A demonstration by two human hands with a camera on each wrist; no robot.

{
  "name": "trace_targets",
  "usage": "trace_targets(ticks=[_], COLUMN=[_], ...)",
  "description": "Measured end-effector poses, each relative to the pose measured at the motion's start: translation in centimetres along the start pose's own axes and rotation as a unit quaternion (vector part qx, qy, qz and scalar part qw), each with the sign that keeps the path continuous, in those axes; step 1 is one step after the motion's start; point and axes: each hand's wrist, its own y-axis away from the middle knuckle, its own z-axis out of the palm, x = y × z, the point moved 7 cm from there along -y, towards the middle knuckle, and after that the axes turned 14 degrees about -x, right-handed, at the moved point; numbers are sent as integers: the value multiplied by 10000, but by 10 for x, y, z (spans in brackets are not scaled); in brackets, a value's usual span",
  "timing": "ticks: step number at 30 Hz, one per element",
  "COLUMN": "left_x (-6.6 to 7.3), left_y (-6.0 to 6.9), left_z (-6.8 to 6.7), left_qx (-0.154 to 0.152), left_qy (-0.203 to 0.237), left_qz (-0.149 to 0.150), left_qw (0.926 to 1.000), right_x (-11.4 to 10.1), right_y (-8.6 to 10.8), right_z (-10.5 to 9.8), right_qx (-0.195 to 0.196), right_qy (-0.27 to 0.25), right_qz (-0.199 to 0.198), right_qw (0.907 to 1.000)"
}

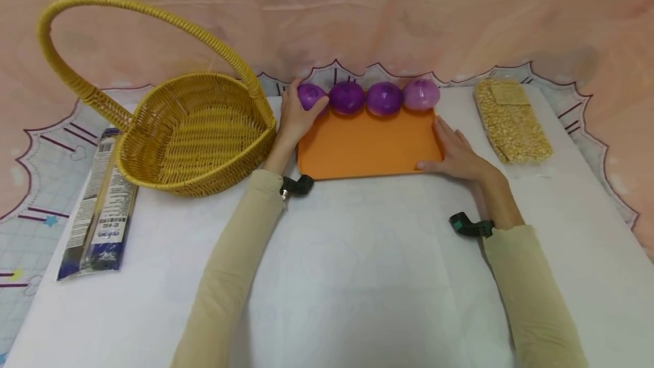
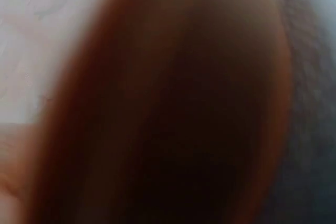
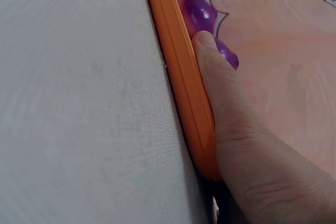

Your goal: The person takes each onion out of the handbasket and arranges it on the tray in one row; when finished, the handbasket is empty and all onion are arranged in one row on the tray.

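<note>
Four would be too exact, so several glossy purple onions stand in a row along the far edge of an orange tray. The leftmost purple onion sits between the thumb and fingers of my left hand, which grips it at the tray's far left corner. My right hand rests on the tray's near right corner, fingers fairly straight along the right side. In the right wrist view its thumb lies against the orange rim. The left wrist view is dark and blurred, hiding that hand's grip.
Left of the tray stands a yellow wicker basket with a tall arched handle. A long blue-ended packet lies beside it. On the right is a clear bag of yellow kernels. A pinkish cloth hangs behind the white table.
</note>
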Motion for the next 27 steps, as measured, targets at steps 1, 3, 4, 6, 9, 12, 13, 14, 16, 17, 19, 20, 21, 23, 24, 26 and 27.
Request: trace_targets(ticks=[1,3,4,6,9,12,13,14,16,17,19,20,21,23,24,26,27], left_x=[0,0,1,1,2,3,4,4,6,8,11,12,14,18,20,24,25], left_y=[0,-2,-2,-4,-5,-5,-5,-5,-4,-4,-4,-4,-4,-4,-4,-2,-1], left_z=[0,-1,-1,-1,0,1,1,1,0,-1,-2,-3,-4,-5,-5,-3,-1], left_qx=[8,28,42,79,142,233,259,281,341,374,417,423,439,413,385,312,252], left_qy=[-10,-49,-57,-92,-81,-6,29,71,165,180,173,146,80,-125,-241,-528,-670], left_qz=[6,17,24,39,62,68,83,81,111,143,195,214,247,280,296,345,331], left_qw=[10000,10000,10000,9999,9998,9997,9996,9995,9992,9990,9988,9988,9987,9987,9985,9975,9969], right_x=[0,1,1,1,1,0,0,0,0,0,1,2,2,3,3,3,4], right_y=[-1,-2,-3,-3,-3,-3,-3,-3,-3,-3,-3,-3,-4,-4,-5,-6,-6], right_z=[0,-1,-1,-3,-4,-4,-4,-4,-4,-4,-5,-6,-7,-10,-11,-13,-14], right_qx=[-6,-16,-11,3,26,19,11,0,-28,-32,-39,-27,-15,24,48,152,182], right_qy=[2,-3,4,23,64,98,102,103,101,95,69,52,21,-80,-137,-383,-582], right_qz=[3,24,32,35,6,-28,-25,-23,-9,-2,21,10,-2,-26,-56,-178,-205], right_qw=[10000,10000,10000,10000,10000,9999,9999,9999,9999,10000,10000,10000,10000,10000,9999,9990,9979])
